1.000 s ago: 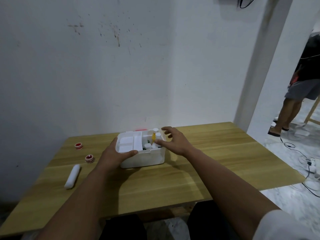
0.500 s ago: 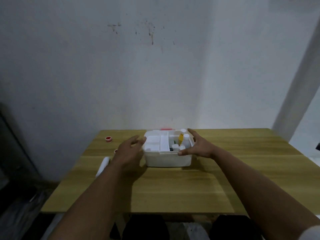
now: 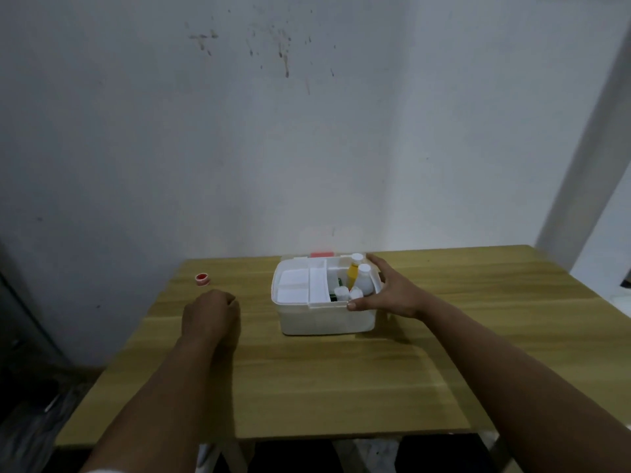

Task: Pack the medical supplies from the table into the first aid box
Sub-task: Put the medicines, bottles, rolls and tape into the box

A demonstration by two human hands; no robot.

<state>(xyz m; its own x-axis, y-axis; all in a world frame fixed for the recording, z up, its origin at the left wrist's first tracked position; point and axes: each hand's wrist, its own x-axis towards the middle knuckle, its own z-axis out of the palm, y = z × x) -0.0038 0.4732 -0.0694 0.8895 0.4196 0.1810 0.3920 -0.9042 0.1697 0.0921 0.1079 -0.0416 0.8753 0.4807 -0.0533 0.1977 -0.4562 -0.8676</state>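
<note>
The white first aid box [image 3: 324, 322] stands open in the middle of the wooden table [image 3: 341, 387]. White trays fill its left half; a yellow bottle [image 3: 352, 273] and white bottles [image 3: 364, 283] stand in its right half. My right hand [image 3: 392, 295] grips the box's right rim, thumb on the front edge. My left hand [image 3: 210, 315] rests knuckles-up on the table left of the box, fingers curled down; what lies under it is hidden. A red tape roll [image 3: 202, 279] sits beyond it near the left edge.
A red piece [image 3: 321, 254] shows just behind the box against the white wall. The table's left edge runs close to the tape roll. Dark floor lies at the left.
My left hand has left the box and moved left onto the table, covering the second tape roll and white tube seen before. My right hand settled onto the box's right rim. The view turned left.
</note>
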